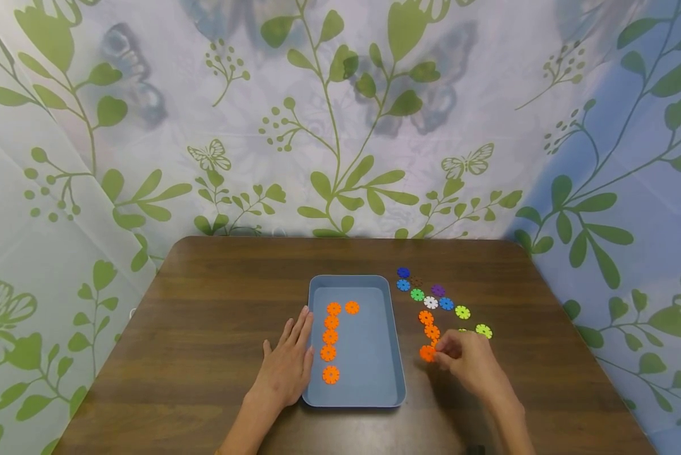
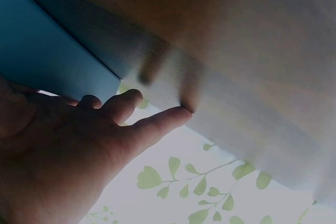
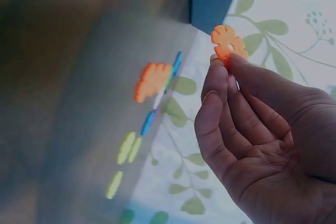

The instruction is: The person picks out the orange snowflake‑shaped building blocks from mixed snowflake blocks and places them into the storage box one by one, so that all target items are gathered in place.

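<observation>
1. Readable text, labels, brands, numbers, signs: we find none in any of the three views.
2. Tray (image 1: 366,379), desk (image 1: 204,328): no lettering we can make out.
3. Orange discs (image 1: 331,375): we read no marking.
4. Backdrop (image 1: 238,126): printed pattern, no words legible to us.

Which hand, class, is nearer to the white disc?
Right. The right hand is on the near side of the white disc, slightly rightward; the left hand is farther, at the left edge of the tray.
</observation>
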The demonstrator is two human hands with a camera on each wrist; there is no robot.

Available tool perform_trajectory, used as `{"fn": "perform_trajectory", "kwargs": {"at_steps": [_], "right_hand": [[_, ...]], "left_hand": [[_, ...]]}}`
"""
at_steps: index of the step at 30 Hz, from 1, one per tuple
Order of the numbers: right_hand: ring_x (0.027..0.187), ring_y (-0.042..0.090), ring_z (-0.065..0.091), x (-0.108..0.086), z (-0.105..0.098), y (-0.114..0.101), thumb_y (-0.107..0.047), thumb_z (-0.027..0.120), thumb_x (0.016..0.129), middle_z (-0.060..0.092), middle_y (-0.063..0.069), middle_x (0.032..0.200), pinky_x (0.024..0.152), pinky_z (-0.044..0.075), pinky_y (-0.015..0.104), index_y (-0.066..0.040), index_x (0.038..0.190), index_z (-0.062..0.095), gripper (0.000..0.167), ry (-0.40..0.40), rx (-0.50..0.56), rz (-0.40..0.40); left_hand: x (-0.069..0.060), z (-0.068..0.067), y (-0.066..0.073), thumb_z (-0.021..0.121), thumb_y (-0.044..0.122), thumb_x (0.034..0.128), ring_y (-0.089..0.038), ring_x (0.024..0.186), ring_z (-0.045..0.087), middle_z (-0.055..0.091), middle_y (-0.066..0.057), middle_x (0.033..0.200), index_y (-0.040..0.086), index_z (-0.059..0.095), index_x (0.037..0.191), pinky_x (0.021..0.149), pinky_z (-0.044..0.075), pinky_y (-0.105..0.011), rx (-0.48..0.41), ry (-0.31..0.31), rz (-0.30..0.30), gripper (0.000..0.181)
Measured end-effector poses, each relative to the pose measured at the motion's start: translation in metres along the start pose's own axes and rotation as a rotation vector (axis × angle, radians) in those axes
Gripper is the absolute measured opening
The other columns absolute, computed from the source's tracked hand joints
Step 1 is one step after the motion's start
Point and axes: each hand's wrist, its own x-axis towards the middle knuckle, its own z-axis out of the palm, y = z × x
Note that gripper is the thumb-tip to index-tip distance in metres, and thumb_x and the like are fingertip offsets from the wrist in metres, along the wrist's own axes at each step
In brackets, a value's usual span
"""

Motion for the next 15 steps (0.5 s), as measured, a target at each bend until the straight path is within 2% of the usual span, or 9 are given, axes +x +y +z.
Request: {"fn": "perform_trajectory", "kwargs": {"at_steps": [4,10,15], "right_hand": [[0.070,0.015,0.066,0.001,-0.007,-0.008,0.004,0.086,0.088,0.075,0.001,0.083,0.065,0.059,0.024,-0.006,0.090,0.076,0.014,0.014,-0.021,-0.040],[0.073,0.013,0.066,0.005,-0.018,-0.022,0.003,0.085,0.088,0.076,-0.002,0.084,0.071,0.059,0.022,-0.008,0.092,0.078,0.014,0.081,-0.079,-0.116],[0.071,0.012,0.066,0.011,-0.027,-0.033,0.004,0.085,0.089,0.077,-0.002,0.084,0.068,0.059,0.022,-0.007,0.093,0.079,0.013,0.130,-0.087,-0.182]], "left_hand": [[0.000,0.000,0.000,0.050,0.023,0.1149,-0.043,0.161,0.030,0.019,-0.007,0.181,0.007,0.026,0.172,0.107,0.029,-0.089,0.000,-0.007,-0.004,0.063],[0.000,0.000,0.000,0.050,0.023,0.1147,-0.042,0.161,0.031,0.019,-0.007,0.181,0.007,0.027,0.171,0.107,0.029,-0.089,0.003,-0.004,-0.007,0.063],[0.000,-0.001,0.001,0.050,0.023,0.1146,-0.042,0.161,0.030,0.019,-0.007,0.181,0.007,0.027,0.171,0.107,0.029,-0.089,0.000,-0.002,-0.005,0.063]]}}
